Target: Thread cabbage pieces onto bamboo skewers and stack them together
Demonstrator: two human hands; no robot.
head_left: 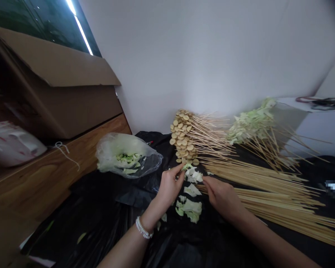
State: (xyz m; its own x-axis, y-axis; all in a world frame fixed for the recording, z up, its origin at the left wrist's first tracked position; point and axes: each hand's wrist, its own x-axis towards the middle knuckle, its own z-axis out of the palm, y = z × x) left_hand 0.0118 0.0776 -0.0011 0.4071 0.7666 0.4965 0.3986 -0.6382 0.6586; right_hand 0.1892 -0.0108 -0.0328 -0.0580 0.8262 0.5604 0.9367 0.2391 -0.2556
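My left hand pinches a small piece of cabbage leaf between thumb and fingertips, just in front of a stack of skewers loaded with round tan slices. My right hand is closed around the near end of a bamboo skewer, whose tip carries cabbage pieces. Loose cabbage pieces lie on the black plastic sheet between my hands. A pearl bracelet circles my left wrist.
A big heap of bare bamboo skewers lies to the right. Finished cabbage skewers are piled at the back right. A clear bag of cabbage sits left, by a wooden surface and a cardboard box.
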